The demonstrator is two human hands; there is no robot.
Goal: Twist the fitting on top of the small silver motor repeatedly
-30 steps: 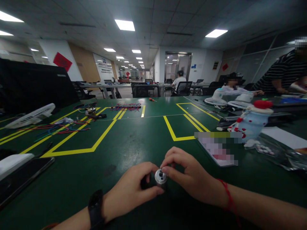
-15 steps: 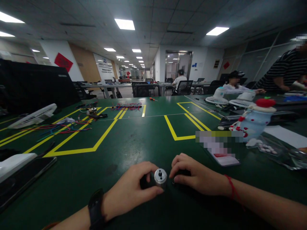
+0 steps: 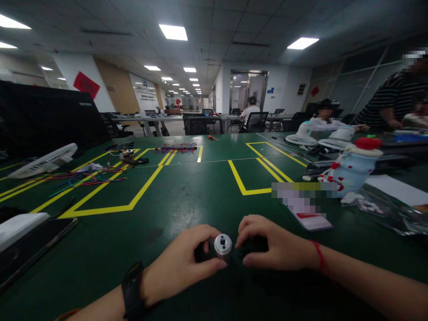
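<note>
While the left hand (image 3: 182,263) pinches the silver motor (image 3: 223,244), the right hand (image 3: 267,245) just beside it grasps a dark part (image 3: 254,244). Fitting looks underway; alignment seems next.

I am seeing open green table mat (image 3: 187,196) lying directly ahead of both hands, bounded only by flat yellow tape lines (image 3: 140,191). To the left, a black slab-shaped phone (image 3: 33,247) and a white plastic block (image 3: 18,225) are blocking the edge. To the right, a white card (image 3: 309,218), a pale blue round-bodied bottle with red cap (image 3: 354,167) and a crinkled clear plastic bag (image 3: 391,214) are crowding the path.
</note>
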